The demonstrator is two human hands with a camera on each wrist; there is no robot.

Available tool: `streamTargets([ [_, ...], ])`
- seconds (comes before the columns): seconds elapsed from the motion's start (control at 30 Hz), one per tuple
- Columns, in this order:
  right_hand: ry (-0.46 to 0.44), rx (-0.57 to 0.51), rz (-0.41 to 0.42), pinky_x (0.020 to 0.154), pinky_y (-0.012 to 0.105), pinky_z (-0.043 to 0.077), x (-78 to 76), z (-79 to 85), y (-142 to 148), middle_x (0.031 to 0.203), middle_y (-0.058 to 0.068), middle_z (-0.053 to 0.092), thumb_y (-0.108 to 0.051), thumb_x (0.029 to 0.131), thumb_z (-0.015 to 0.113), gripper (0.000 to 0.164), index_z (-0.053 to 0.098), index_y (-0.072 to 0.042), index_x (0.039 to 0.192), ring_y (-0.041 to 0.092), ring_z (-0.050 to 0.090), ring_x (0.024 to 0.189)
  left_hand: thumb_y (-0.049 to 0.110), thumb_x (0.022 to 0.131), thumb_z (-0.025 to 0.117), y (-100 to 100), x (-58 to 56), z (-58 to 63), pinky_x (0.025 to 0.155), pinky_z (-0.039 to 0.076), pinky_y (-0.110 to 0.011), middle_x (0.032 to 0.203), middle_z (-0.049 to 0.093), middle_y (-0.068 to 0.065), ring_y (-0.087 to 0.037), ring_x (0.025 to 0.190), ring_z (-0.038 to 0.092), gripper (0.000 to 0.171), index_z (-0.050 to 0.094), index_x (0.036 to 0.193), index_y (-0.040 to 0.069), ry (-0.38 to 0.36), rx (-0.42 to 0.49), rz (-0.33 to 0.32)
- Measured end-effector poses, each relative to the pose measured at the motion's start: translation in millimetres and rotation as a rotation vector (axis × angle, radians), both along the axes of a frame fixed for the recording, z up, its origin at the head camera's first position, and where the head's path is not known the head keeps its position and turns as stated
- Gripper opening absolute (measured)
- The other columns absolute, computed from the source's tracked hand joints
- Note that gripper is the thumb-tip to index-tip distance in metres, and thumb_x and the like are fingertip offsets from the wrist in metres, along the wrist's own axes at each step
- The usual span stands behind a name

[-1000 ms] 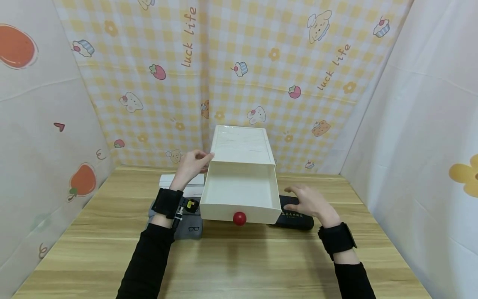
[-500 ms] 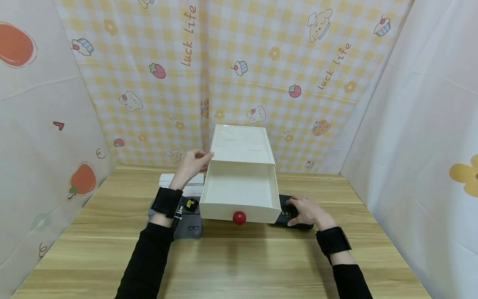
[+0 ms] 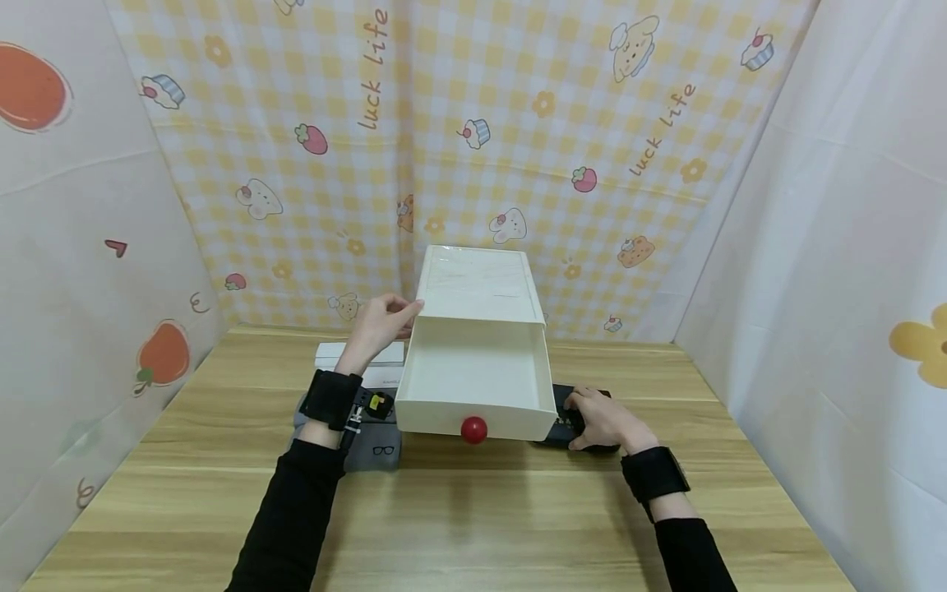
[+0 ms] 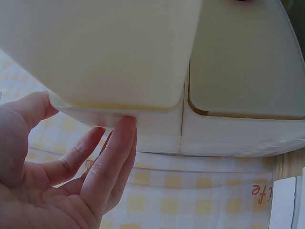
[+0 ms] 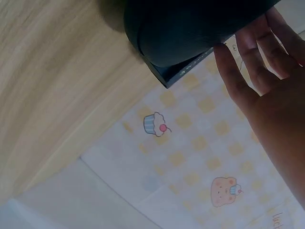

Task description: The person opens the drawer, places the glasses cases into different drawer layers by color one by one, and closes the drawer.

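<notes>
A cream drawer unit (image 3: 479,284) stands at the back, its upper drawer (image 3: 473,421) pulled out, with a red knob (image 3: 474,429). My left hand (image 3: 376,329) touches the unit's left front edge. In the left wrist view its thumb (image 4: 40,107) is at the corner and straight fingertips (image 4: 126,123) rest against the side. To the right lies a black glasses case (image 3: 565,419) with gold lettering, partly hidden by the drawer. My right hand (image 3: 602,421) grips this case across its width, thumb on the near side. The right wrist view shows fingers (image 5: 228,67) along the case's edge.
Left of the unit, a grey glasses case (image 3: 373,448) with a spectacles print lies in front of white boxes (image 3: 388,355), partly behind my left arm. A checked curtain (image 3: 473,131) hangs behind the wooden table (image 3: 459,526), with white cloth on both sides.
My right hand has come down from above the black glasses case and closed its fingers on it. The left hand and the pulled-out drawer stay where they were.
</notes>
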State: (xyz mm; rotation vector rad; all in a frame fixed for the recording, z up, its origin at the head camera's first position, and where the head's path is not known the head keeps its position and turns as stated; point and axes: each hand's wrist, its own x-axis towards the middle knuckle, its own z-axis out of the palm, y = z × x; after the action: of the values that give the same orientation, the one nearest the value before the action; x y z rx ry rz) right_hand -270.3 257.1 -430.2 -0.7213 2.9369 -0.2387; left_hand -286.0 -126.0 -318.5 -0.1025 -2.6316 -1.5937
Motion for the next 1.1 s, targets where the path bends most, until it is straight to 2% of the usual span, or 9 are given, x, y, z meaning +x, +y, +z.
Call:
streamTargets([
  [0.27, 0.038, -0.071, 0.001, 0.088, 0.043, 0.050, -0.4, 4.1, 3.9, 0.109, 0.011, 0.059, -0.030, 0.064, 0.085, 0.060, 0.059, -0.001, 0.111, 0.027, 0.058, 0.100, 0.038, 0.096, 0.054, 0.6, 1.0, 0.7, 0.079, 0.058, -0.030, 0.108, 0.064, -0.020, -0.026, 0.091, 0.067, 0.047, 0.056, 0.121, -0.002, -0.001, 0.003, -0.003],
  [0.43, 0.127, -0.135, 0.029, 0.084, 0.040, 0.051, 0.1, 21.4, 9.3, 0.105, 0.012, 0.058, -0.024, 0.062, 0.083, 0.059, 0.058, 0.003, 0.107, 0.024, 0.056, 0.095, 0.038, 0.096, 0.054, 0.4, 1.4, 0.7, 0.079, 0.058, -0.030, 0.107, 0.064, -0.020, -0.025, 0.090, 0.067, 0.047, 0.056, 0.121, -0.002, -0.001, 0.010, -0.002],
  [0.57, 0.206, -0.151, 0.034, 0.084, 0.042, 0.049, 1.7, 43.4, 14.4, 0.101, 0.012, 0.058, -0.024, 0.061, 0.083, 0.056, 0.058, 0.003, 0.104, 0.026, 0.055, 0.094, 0.038, 0.096, 0.054, 0.2, 2.0, 0.3, 0.079, 0.058, -0.030, 0.107, 0.064, -0.020, -0.024, 0.090, 0.067, 0.046, 0.056, 0.120, -0.001, -0.005, 0.009, -0.001],
  [0.8, 0.289, -0.156, -0.004, 0.086, 0.048, 0.047, 8.8, 90.2, 22.3, 0.105, 0.019, 0.058, -0.026, 0.065, 0.083, 0.058, 0.058, 0.005, 0.109, 0.034, 0.054, 0.099, 0.039, 0.095, 0.054, 1.3, 2.8, -0.1, 0.079, 0.058, -0.030, 0.105, 0.064, -0.019, -0.024, 0.089, 0.067, 0.046, 0.057, 0.119, -0.001, 0.003, 0.004, 0.004],
  [0.97, 0.355, -0.163, -0.026, 0.086, 0.047, 0.045, 14.8, 126.0, 23.7, 0.105, 0.020, 0.057, -0.021, 0.064, 0.083, 0.059, 0.057, 0.005, 0.109, 0.033, 0.051, 0.098, 0.037, 0.095, 0.055, 1.7, 3.3, -0.4, 0.079, 0.058, -0.030, 0.105, 0.064, -0.019, -0.025, 0.090, 0.067, 0.046, 0.057, 0.119, -0.002, 0.004, 0.003, 0.009],
  [1.1, 0.374, -0.167, -0.031, 0.087, 0.046, 0.043, 17.6, 152.8, 17.6, 0.108, 0.019, 0.056, -0.021, 0.065, 0.083, 0.059, 0.056, 0.005, 0.111, 0.032, 0.048, 0.099, 0.038, 0.095, 0.055, 1.3, 3.6, -0.8, 0.080, 0.058, -0.032, 0.105, 0.064, -0.019, -0.026, 0.090, 0.067, 0.046, 0.057, 0.119, -0.002, 0.006, 0.008, 0.012],
])
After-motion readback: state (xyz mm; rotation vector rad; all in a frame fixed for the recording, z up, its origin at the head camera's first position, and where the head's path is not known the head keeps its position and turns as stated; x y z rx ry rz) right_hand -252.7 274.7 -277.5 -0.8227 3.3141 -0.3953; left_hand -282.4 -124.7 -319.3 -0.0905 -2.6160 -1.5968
